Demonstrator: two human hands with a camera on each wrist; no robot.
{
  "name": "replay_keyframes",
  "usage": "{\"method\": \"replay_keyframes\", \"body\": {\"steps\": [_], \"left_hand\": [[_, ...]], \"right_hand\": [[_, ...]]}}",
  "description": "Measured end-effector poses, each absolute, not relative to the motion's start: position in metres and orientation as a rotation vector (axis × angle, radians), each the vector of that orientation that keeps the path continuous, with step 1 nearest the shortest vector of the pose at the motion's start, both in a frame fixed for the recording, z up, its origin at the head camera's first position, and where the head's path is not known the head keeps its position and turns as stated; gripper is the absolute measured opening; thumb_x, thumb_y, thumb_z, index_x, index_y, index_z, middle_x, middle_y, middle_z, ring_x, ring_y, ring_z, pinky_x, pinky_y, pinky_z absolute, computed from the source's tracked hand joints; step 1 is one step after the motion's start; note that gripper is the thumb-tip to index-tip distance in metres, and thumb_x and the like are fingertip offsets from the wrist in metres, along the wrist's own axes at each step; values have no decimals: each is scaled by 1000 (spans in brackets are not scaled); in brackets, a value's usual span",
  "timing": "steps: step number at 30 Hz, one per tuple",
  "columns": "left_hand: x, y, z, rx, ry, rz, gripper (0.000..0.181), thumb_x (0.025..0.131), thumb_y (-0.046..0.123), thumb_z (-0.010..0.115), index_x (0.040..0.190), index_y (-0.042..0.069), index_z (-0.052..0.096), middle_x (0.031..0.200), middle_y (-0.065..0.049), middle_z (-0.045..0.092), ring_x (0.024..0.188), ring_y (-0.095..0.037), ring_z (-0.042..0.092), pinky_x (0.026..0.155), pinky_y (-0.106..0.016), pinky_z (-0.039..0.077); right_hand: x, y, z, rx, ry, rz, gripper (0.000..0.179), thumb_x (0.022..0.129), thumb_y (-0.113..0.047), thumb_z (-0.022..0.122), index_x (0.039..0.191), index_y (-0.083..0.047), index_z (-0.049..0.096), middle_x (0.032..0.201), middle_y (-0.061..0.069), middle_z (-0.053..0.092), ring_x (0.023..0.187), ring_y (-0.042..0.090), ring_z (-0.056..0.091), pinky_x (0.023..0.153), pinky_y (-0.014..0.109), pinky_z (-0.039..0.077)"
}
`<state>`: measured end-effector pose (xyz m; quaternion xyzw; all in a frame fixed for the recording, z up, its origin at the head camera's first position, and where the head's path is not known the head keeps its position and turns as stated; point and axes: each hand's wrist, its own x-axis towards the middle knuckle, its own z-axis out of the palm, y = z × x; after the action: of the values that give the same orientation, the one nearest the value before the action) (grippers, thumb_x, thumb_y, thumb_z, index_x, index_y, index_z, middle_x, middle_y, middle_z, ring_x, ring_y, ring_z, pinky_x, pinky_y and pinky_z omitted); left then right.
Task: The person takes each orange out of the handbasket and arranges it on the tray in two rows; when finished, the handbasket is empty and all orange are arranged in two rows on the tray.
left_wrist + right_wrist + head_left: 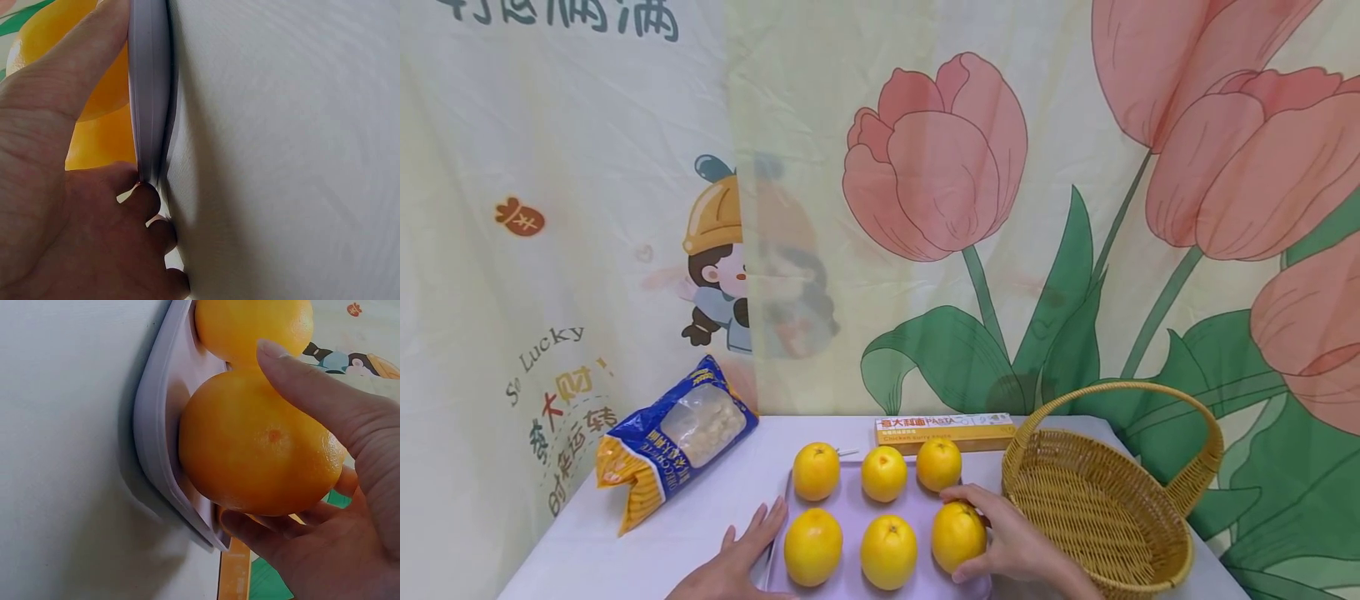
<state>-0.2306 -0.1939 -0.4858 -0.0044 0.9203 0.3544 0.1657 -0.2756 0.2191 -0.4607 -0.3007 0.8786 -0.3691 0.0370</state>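
Several oranges stand in two rows on a lilac tray (850, 517). My right hand (1011, 537) holds the front-right orange (958, 537), with its thumb at the near side and fingers at the far side. In the right wrist view that orange (259, 444) sits just inside the tray's raised rim (153, 425). At the tray's left front corner rests my left hand (733, 558), its fingers straight along the edge. The left wrist view has the thumb and fingertips touching the tray's side (150, 81). The front-left orange (813, 547) and front-middle orange (889, 552) are beside the hands.
An oval wicker basket (1097, 500) with a tall handle stands right of the tray. Behind the tray lies an orange-and-white pasta box (943, 432). A blue-and-yellow pasta bag (677, 442) leans at the back left. A printed curtain (805, 208) hangs behind the white table (587, 550).
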Motion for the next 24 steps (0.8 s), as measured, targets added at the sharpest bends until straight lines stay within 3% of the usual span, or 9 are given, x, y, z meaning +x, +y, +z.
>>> {"method": "replay_keyframes", "body": {"steps": [10,14,19,24], "left_hand": [[-228,-196,-483,6,2638,1007,128,64,58,100,170,25,37,176,-23,24,150,-74,12,107,-92,24],[-223,-198,-474,9,2637,987,126,65,58,99,170,28,36,176,-21,26,150,-72,17,107,-91,27],[-215,-209,-452,135,2679,971,109,83,54,89,171,22,32,175,-25,26,150,-69,26,112,-87,27],[-210,-217,-421,322,2733,1024,91,101,42,75,171,7,29,174,-29,24,158,-56,23,125,-77,19]], "right_hand": [[-275,218,-456,-1038,2717,-1173,86,76,-35,101,145,-4,59,139,16,67,122,11,62,96,35,60],[-275,215,-450,-1021,2707,-1188,82,83,-37,96,147,-3,58,143,17,64,125,22,64,102,44,61],[-273,211,-435,-1074,2765,-1229,76,91,-34,90,149,1,55,147,21,62,131,42,62,108,58,56],[-275,204,-413,-992,2887,-1242,70,96,-33,85,153,-6,55,150,19,61,137,44,58,112,64,50]]}}
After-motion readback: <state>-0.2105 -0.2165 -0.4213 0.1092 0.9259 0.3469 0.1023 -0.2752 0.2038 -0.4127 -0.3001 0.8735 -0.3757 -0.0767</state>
